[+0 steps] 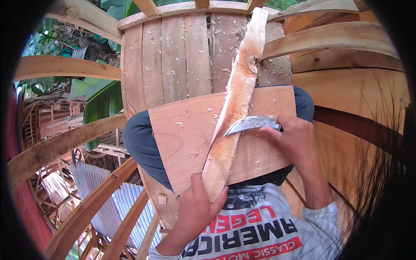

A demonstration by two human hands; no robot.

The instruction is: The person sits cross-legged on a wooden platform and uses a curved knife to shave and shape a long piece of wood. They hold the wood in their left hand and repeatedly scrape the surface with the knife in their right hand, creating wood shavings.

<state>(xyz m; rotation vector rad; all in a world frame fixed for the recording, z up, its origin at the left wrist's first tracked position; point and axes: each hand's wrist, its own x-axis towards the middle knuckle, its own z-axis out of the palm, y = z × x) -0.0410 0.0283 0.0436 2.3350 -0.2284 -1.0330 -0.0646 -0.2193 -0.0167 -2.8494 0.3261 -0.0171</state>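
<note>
A long, rough strip of pale and reddish-brown wood [242, 91] lies slanted across a flat wooden board [177, 138] on my lap. My left hand [197, 210] grips the strip's near end, thumb and fingers on either side of it. In my right hand [297, 136] is a knife [249, 124] with a curved, spotted metal blade; its handle is mostly hidden in my fist. The blade's tip rests over the strip near its middle, pointing left. A dark knot [252, 64] shows farther up the strip, whose far end reaches the back of the planks.
Plank flooring [173, 56] ahead is strewn with pale shavings. Curved wooden rails [69, 68] stand on the left, with more rails [333, 39] and panels on the right. Beyond the left side, lower down, are corrugated metal sheets [93, 186] and large green leaves [104, 102].
</note>
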